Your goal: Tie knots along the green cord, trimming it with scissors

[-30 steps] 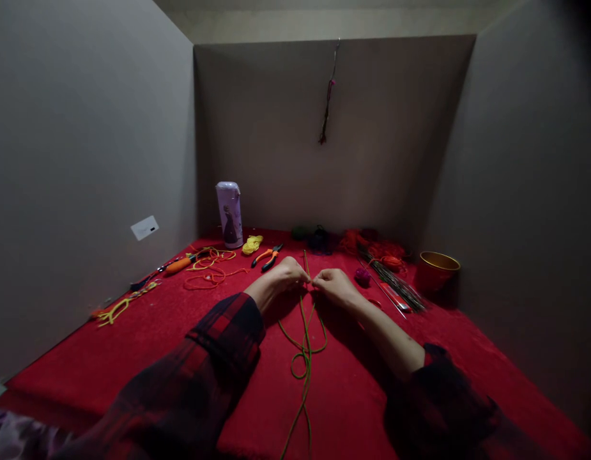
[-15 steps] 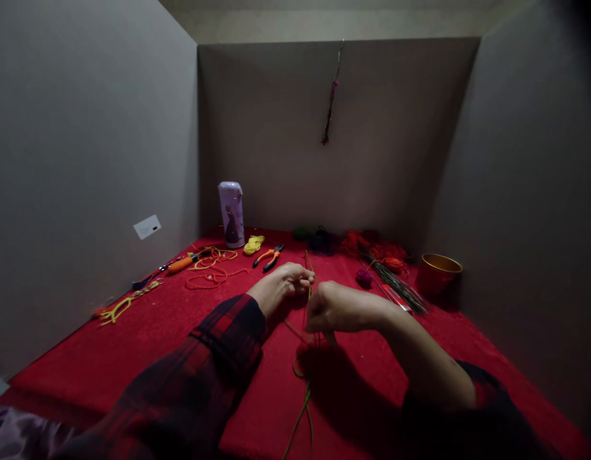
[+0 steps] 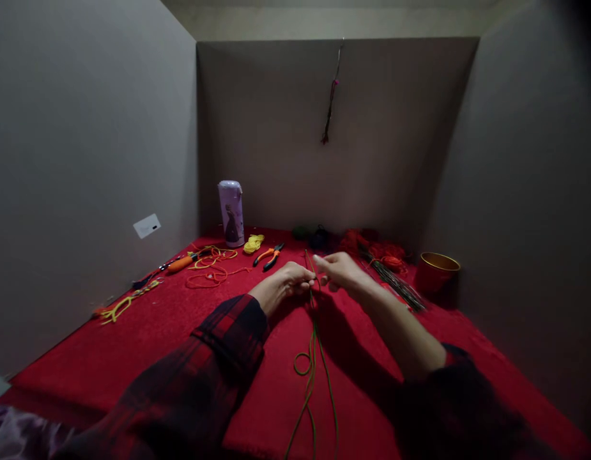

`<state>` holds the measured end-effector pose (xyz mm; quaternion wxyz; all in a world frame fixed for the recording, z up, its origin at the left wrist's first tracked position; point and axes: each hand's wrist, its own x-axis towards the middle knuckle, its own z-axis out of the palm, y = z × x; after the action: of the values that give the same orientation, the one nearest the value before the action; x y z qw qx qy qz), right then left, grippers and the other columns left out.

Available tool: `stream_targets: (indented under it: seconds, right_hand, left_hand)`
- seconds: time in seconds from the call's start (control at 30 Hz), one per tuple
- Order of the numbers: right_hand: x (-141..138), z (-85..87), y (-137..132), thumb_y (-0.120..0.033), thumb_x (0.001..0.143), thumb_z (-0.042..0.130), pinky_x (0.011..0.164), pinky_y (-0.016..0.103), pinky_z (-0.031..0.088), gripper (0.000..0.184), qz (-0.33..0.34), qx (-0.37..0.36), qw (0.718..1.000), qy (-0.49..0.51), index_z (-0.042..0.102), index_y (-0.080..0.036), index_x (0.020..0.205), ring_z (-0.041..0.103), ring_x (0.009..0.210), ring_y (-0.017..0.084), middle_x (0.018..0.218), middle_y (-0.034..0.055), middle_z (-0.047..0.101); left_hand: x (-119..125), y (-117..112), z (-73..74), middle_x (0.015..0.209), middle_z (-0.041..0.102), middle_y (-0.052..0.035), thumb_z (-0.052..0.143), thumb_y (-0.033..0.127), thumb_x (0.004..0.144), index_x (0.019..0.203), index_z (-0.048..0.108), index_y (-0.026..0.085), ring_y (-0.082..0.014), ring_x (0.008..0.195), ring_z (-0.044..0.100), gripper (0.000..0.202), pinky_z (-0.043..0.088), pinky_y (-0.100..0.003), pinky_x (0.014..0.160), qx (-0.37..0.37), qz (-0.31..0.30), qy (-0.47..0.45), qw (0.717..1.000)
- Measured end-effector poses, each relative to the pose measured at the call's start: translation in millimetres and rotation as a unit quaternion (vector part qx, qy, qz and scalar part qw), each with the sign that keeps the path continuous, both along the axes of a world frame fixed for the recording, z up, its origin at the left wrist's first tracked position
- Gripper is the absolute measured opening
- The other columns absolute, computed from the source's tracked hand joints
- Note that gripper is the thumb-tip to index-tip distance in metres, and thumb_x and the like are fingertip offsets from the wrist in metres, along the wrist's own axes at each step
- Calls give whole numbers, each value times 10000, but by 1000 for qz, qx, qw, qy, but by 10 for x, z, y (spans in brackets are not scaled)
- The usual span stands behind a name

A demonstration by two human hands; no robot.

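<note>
My left hand is closed in a pinch on thin green cord near the middle of the red cloth. Below the pinch, several strands of the cord run towards me, one curling in a small loop. A short length of cord sticks out beyond my fingertips. Close by on the right is my right hand, its index finger stretched out and the others loosely bent apart from it. Part of the cord passes beside its fingertips, but I see no firm grip on it.
Orange-handled pliers, yellow yarn and a lilac bottle lie or stand beyond my left hand. At right are a bundle of thin sticks, red yarn and a red pot. Grey panels enclose the table.
My right hand has moved up and away from me, from below the left hand to beside its fingertips, and its fingers have opened. The cord strands now hang straighter. My left hand keeps its pinch.
</note>
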<state>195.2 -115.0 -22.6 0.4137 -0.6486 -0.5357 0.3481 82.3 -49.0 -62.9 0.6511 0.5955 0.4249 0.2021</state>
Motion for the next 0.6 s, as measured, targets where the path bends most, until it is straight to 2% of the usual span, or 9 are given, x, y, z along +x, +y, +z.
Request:
stream_targets:
  seconds: [0.1,0.17,0.3,0.43,0.6]
  right_hand:
    - [-76,-327,138,-309,924,435,328,172,268,381,20,-41,994,100,531,-127,604,389,339,59,460,15,507]
    - [-94,-420,133,-312,924,429,314,167,230,377,23,-50,992,116,517,-134,604,348,324,51,442,-4,473]
    - [-43,-454,104,-356,915,425,305,171,171,389,35,-66,995,69,527,-139,609,279,302,41,416,-34,419]
    - [28,-511,137,-371,864,512,323,183,163,356,16,-60,998,7,503,-157,580,238,294,37,372,-77,317]
    - [51,-554,156,-327,821,564,356,201,157,380,-22,-38,995,-92,414,-173,507,262,302,41,347,-74,302]
  left_hand:
    - [19,54,-50,464,484,7,528,91,729,544,529,103,-31,355,333,185,240,-189,396,18,-14,30,999]
    - [13,87,-78,444,479,8,521,96,715,521,527,110,-36,348,342,195,252,-191,396,37,-13,38,998]
    - [-43,72,-78,399,432,27,472,65,694,493,496,131,-44,315,315,213,200,-202,366,80,-11,31,996]
    - [-78,-24,-42,328,337,52,471,52,696,459,484,136,-46,286,252,251,165,-207,354,105,-34,60,992]
    - [-53,-83,-27,374,439,25,512,91,747,480,490,141,-57,318,322,273,222,-203,375,166,-1,134,977]
